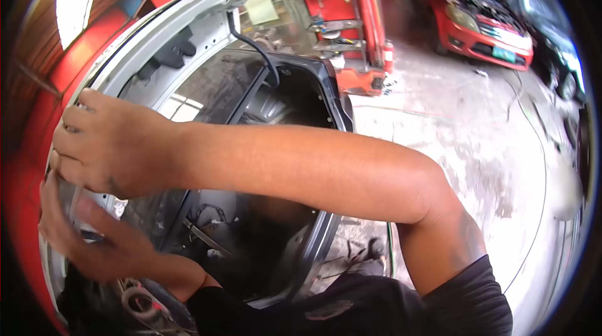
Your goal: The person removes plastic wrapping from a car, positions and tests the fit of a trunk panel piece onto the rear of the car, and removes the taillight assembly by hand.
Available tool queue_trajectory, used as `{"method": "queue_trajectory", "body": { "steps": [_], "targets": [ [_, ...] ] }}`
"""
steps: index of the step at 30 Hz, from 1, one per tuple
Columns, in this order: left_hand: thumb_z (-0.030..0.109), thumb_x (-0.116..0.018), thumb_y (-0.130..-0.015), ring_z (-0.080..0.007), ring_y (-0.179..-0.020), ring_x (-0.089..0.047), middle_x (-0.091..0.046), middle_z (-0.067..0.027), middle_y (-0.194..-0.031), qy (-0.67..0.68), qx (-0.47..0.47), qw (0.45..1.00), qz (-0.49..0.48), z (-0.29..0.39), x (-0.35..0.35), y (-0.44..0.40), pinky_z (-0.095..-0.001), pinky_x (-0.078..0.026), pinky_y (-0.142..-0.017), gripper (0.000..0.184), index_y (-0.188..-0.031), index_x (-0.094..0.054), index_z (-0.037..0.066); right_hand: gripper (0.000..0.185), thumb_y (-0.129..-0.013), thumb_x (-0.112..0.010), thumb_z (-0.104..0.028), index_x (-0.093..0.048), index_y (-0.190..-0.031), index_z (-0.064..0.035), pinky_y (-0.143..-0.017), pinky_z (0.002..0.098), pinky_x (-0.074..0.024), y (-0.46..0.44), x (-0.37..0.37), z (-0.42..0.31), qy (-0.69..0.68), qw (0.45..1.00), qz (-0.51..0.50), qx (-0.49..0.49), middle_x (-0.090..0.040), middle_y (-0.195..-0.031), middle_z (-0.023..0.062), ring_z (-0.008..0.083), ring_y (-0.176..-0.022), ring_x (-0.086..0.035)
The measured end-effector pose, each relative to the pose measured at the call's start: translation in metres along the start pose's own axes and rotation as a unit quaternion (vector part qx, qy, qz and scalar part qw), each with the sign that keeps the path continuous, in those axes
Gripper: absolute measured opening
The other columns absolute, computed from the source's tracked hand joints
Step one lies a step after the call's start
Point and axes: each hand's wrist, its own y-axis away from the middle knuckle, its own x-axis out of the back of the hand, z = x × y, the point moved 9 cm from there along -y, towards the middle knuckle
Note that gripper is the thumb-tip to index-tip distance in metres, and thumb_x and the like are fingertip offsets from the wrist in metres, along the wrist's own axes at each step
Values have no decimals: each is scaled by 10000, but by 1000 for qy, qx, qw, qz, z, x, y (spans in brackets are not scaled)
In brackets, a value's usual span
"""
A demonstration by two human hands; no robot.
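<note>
A raised pale grey car lid [216, 0] curves up the left side, with holes and cut-outs along its inner frame. My right hand [116, 141] reaches across from the right, its fingers bent over the lid's outer edge. Below it, my left hand [94, 232] is at the same edge, slightly blurred, fingers stretched out and thumb apart. Whether either palm covers something small is hidden. Under my right arm is the car's dark open compartment [257, 236], framed by dark grey bodywork [320, 236]. A curved dark hinge arm [257, 47] joins the lid near the top.
A red rack [329, 7] with tools on its shelves stands beyond the car, beside a red post [370, 16]. A red car [476, 16] with its engine bay exposed is parked at the upper right. Thin hoses or cables [542, 179] cross the concrete floor [464, 129].
</note>
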Motion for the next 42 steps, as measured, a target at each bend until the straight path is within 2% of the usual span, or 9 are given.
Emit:
{"method": "queue_trajectory", "body": {
  "steps": [7,11,15,20,24,27,31,36,42],
  "targets": [
    [420,-490,-1073,-320,-957,-707,-758,-152,-1116,-98,99,985,-97,25,-95,-32,-442,-521,-833,475,-1236,-732,46,191,-839,-644,-251,-725,-971,-140,-820,388,-493,58,36,98,-9,991,132,2,-670,-908,1,205,-918,-643],
    [319,-559,-1063,-306,-914,-703,-769,-119,-1057,-247,-5,948,-199,23,-116,-29,-453,-524,-807,340,-1198,-748,72,215,-837,-645,-231,-724,-1007,-126,-824,402,-501,81,42,157,-28,994,101,-5,-675,-914,20,214,-894,-654],
    [302,-586,-1055,-322,-902,-688,-765,-136,-1055,-229,23,956,-185,20,-111,-26,-445,-512,-782,327,-1141,-760,39,266,-817,-659,-179,-714,-1064,-96,-808,416,-493,126,50,248,-28,997,57,-42,-667,-908,63,241,-882,-661],
    [385,-473,-1111,-275,-957,-680,-741,-217,-1100,-242,227,923,-195,6,-102,-17,-413,-501,-862,499,-1236,-712,-34,257,-832,-631,-196,-702,-1044,-69,-745,420,-463,181,59,328,-79,985,146,-37,-681,-899,90,256,-862,-657],
    [405,-458,-1113,-294,-1049,-667,-721,-208,-1134,-248,231,910,-241,77,-155,-28,-403,-498,-933,530,-1262,-682,-51,349,-887,-577,-243,-690,-1118,-7,-891,470,-468,194,80,325,-82,994,57,-50,-714,-1005,156,306,-1005,-656],
    [415,-448,-1115,-259,-1134,-648,-720,-182,-1204,-195,390,844,-311,149,-226,-42,-388,-461,-1026,546,-1248,-689,-57,394,-914,-578,-245,-681,-1195,12,-963,484,-434,212,101,328,-121,990,35,-58,-719,-1092,172,320,-1102,-622],
    [417,-455,-1113,-206,-951,-615,-695,-144,-1000,-45,489,800,-346,205,-301,-13,-377,-485,-900,548,-1090,-681,-82,356,-921,-567,-249,-725,-1114,5,-980,482,-418,239,120,314,-216,975,-43,-3,-727,-1079,153,320,-1127,-612],
    [362,-429,-1124,-235,-945,-647,-712,-173,-1021,-142,379,843,-356,250,-307,-18,-367,-496,-887,531,-1066,-693,-95,317,-889,-584,-247,-758,-990,-1,-991,480,-407,282,149,343,-313,948,-25,-47,-729,-1020,136,318,-1106,-604],
    [330,-429,-1119,-245,-1011,-656,-724,-181,-1069,-161,383,845,-338,241,-293,-10,-372,-483,-947,510,-1109,-698,-103,331,-858,-627,-223,-741,-1056,16,-1080,528,-381,338,164,425,-344,931,0,-120,-699,-1137,162,329,-1207,-582]
  ]
}}
